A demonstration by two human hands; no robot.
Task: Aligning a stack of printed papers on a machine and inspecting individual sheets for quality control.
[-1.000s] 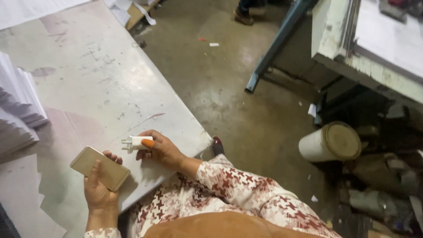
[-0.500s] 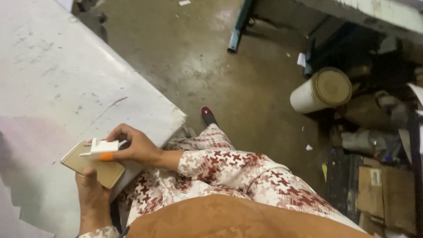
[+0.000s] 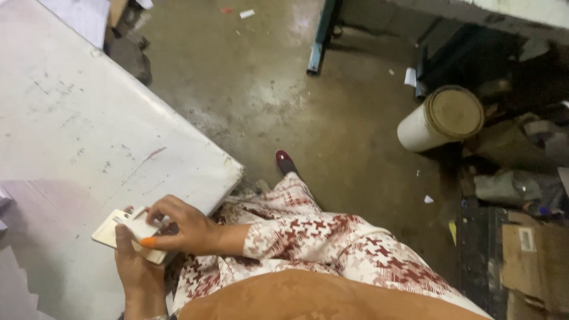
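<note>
My left hand [image 3: 133, 264] gripping the cream card [image 3: 112, 234] from below at the worktop [image 3: 89, 136] edge, my right hand [image 3: 178, 225] now pinching the small white piece [image 3: 139, 227] down onto it, both drawn closer to my lap than before, paper roll [image 3: 441, 118] on the floor.

I see a white table [image 3: 89, 130] filling the left of my view, its top scuffed and marked, one rounded corner jutting toward the middle. Right of the table lies a bare concrete floor [image 3: 278, 101], stained and dotted with paper scraps. Well beyond the table, a dark metal leg [image 3: 323, 35] stands on the floor at the top. Far right of the table a white roll [image 3: 441, 118] lies on its side among dim clutter, with cardboard [image 3: 533, 255] below it. Light falls brightest on the floor near the leg.
</note>
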